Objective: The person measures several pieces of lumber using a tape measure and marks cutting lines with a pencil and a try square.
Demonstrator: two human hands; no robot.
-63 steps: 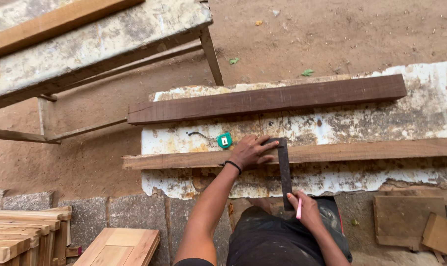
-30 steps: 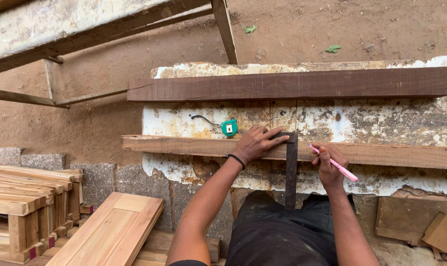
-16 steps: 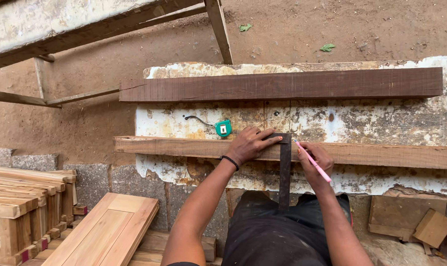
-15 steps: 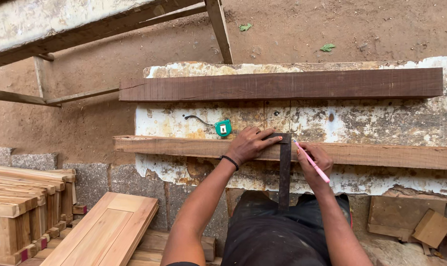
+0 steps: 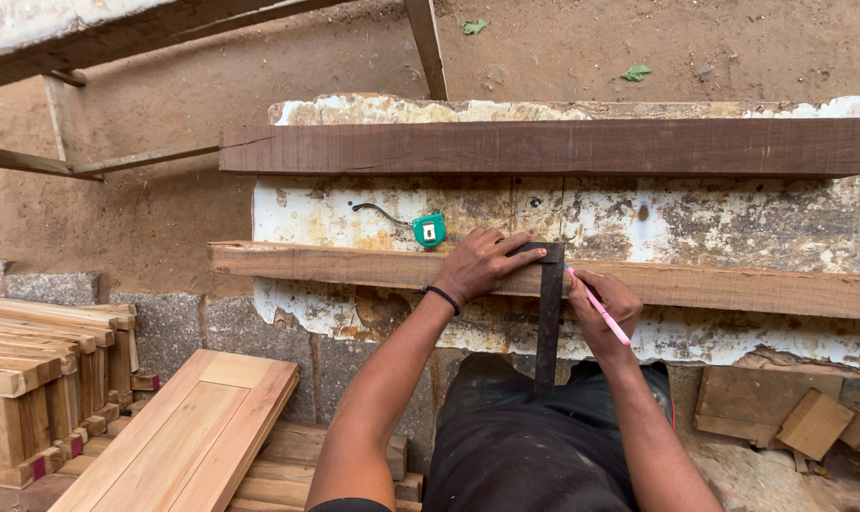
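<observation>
Pressing our left hand (image 5: pixel 482 265) flat, fingers spread, we pin the square (image 5: pixel 548 313) on the plank (image 5: pixel 307 265). Our right hand (image 5: pixel 605 308), just beside it, has its grip clamped on a pink pencil (image 5: pixel 598 305).

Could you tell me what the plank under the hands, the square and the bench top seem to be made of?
The plank looks like raw, light brown wood, with rough unfinished edges. The square under the left hand appears to be dark metal, flat, thin and dull; possibly steel. The bench top looks like a board with white paint, flaking and stained brown. The right hand holds a pink pencil.
</observation>
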